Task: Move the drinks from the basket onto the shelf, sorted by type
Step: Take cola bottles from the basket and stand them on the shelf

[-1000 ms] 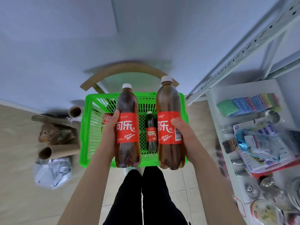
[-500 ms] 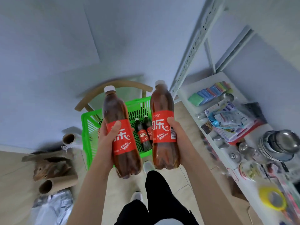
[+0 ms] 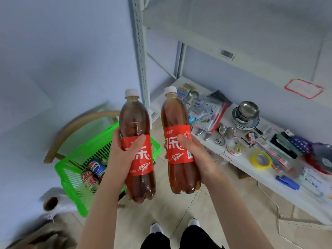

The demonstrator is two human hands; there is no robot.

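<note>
Between the green basket (image 3: 71,169) at left and the shelf (image 3: 251,174) at right, the left hand (image 3: 125,155) clasps the left cola bottle (image 3: 135,121) and the right hand (image 3: 193,155) clasps the right cola bottle (image 3: 176,115), both upright. Best, I judge, to stand the 2 together on bare shelf, clear of the clutter (image 3: 206,112).

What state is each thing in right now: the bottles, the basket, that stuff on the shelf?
Left cola bottle, capped, roughly upright, gripped by left hand.
Right cola bottle, capped, roughly upright, gripped by right hand.
Green basket, holds cans.
Metal bowls, stacked on shelf.
Yellow tape roll, lying flat on shelf.
</note>
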